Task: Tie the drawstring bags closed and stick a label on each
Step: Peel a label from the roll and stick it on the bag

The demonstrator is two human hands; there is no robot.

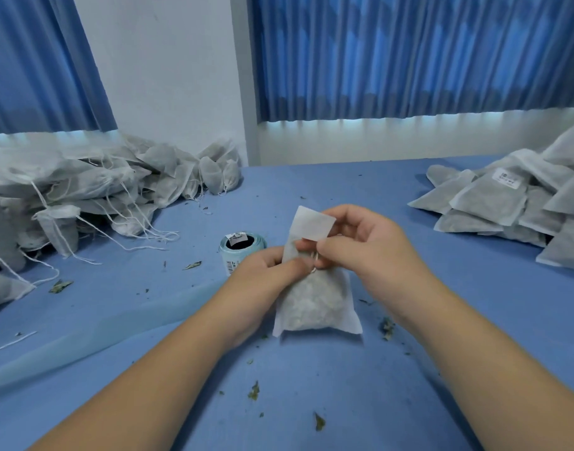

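Both hands' fingers (315,247) pinch the drawstring bag (315,301) neck.

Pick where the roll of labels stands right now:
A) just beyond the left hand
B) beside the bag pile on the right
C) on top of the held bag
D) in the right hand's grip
A: the label roll stands on the table just beyond the left hand, left of the bag that this hand and the right hand hold.

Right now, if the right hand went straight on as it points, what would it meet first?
Probably the left hand, close beside the right hand at the bag neck; depth is unclear.
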